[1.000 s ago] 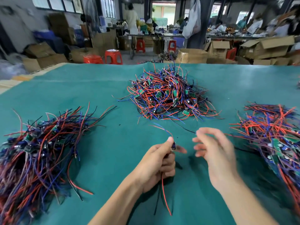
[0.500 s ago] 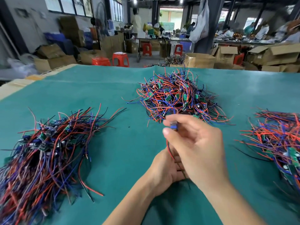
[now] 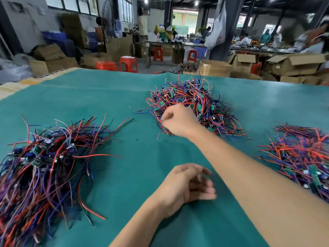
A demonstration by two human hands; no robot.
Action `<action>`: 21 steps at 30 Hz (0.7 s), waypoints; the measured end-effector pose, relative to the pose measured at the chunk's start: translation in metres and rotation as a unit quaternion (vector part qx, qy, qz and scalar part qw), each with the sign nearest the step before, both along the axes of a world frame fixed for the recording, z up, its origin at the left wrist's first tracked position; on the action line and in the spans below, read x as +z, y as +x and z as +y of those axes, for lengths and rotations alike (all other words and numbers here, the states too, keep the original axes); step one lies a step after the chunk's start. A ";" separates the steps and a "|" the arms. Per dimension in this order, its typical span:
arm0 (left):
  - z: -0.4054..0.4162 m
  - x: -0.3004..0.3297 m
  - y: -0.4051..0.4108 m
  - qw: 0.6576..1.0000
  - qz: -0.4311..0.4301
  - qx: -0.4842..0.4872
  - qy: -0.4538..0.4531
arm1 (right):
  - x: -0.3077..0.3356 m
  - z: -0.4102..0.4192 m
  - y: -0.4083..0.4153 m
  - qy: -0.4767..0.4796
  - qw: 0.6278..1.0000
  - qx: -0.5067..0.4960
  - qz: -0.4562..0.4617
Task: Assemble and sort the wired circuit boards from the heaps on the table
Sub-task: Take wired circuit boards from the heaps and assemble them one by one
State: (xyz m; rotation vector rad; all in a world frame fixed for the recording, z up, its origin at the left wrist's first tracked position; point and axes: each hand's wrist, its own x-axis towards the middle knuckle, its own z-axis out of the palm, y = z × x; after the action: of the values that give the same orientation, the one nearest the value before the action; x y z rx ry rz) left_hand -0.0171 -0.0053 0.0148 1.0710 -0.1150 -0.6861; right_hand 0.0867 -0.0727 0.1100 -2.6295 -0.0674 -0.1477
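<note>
Right hand (image 3: 179, 120) was curled, pinching wires at the 7 o'clock edge of the tangled red-blue wired-board heap (image 3: 194, 106) at 12 o'clock; left hand (image 3: 185, 188) was held loosely curled, empty, over bare green table cloth (image 3: 138, 157). Left heap (image 3: 41, 157) wires were fanned toward 2 o'clock.

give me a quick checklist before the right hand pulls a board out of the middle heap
1. Right hand at the middle heap: ok, fingers curled at its near edge.
2. Grip on a single wire or board: cannot tell, fingertips hidden and blurred.
3. Left hand free to receive: ok, looks empty over the green table cover, though blurred.
4. Pull path clear: not ok, the heap's wires are tangled together.
5. Left heap and right heap apart from the middle heap: ok.
</note>
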 end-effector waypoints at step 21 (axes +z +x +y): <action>-0.004 0.000 0.004 0.994 0.011 0.089 -0.066 | -0.062 -0.086 -0.104 0.346 0.935 -0.068 -0.027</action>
State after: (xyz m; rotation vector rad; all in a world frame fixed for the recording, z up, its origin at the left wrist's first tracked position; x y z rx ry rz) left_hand -0.0131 -0.0097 0.0145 0.9335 -0.0437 -0.5223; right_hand -0.0169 -0.1586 0.0480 -1.9221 0.1287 -0.2414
